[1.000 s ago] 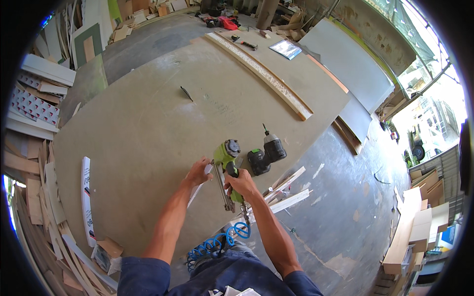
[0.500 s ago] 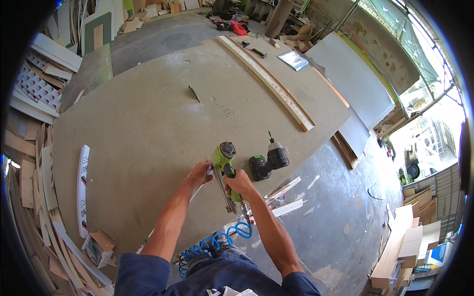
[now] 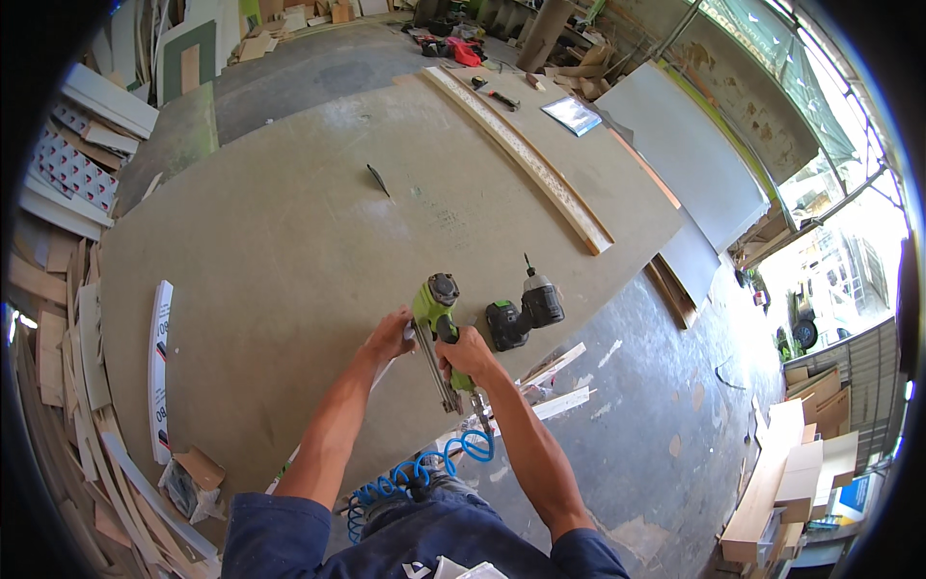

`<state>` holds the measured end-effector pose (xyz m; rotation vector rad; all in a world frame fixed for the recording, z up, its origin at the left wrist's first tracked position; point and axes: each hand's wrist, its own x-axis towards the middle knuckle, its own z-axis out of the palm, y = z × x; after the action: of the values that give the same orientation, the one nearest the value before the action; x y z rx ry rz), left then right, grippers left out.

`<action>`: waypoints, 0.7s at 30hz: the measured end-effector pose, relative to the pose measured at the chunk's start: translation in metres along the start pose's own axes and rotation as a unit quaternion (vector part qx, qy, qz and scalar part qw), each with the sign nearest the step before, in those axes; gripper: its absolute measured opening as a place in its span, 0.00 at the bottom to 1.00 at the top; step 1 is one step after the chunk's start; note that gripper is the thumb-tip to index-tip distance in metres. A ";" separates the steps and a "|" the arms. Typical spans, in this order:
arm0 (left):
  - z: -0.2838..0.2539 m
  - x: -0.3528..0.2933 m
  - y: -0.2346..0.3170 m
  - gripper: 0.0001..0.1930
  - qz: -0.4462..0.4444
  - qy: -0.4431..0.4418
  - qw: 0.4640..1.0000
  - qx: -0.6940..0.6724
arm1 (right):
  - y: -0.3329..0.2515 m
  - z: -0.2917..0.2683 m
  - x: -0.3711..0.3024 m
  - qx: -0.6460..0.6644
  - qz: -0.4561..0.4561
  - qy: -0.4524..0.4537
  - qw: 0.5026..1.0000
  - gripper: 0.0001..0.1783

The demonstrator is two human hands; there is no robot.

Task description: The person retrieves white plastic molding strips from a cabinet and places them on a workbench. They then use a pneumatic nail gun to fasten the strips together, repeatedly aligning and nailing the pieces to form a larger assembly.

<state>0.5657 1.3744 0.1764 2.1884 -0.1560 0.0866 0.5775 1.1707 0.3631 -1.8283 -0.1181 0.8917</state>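
Observation:
My right hand [image 3: 467,353] is wrapped round the handle of a green and black pneumatic nail gun [image 3: 431,301]. A coiled blue air hose [image 3: 473,446] runs from the tool's handle end towards my waist. Just left of its head, my left hand [image 3: 391,334] closes on a narrow white strip [image 3: 382,374], most of which my forearm covers. The nail gun's head is beside my left fingers; whether it touches the strip cannot be made out. Right of my right hand, a black and grey cordless drill [image 3: 526,313] rests near the board's edge, bit pointing away.
A large brownish board [image 3: 260,261] forms the work surface. On it lie a long wooden channel [image 3: 521,159], a dark pen-like tool [image 3: 377,179], a blue-white packet [image 3: 571,115] and a white wrapped strip [image 3: 161,372]. Offcuts [image 3: 58,357] crowd the left; cartons [image 3: 801,473] stand right.
Almost nothing differs. Both hands and the nail gun keep their places, with only a very slight shift of the whole view.

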 end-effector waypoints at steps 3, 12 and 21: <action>0.001 0.001 0.003 0.31 -0.022 -0.009 1.000 -0.003 | 0.006 -0.002 0.003 0.006 0.000 0.009 1.000 0.06; 0.005 0.002 -0.008 0.32 0.033 0.012 0.999 -0.005 | -0.001 -0.002 0.003 -0.018 0.011 0.006 1.000 0.08; 0.032 0.011 -0.038 0.27 -0.053 0.024 0.964 -0.258 | 0.011 0.000 0.001 0.026 0.005 0.002 1.000 0.07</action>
<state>0.5819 1.3695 0.1288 1.6683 -0.0281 0.0333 0.5744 1.1664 0.3537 -1.7834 -0.0818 0.8901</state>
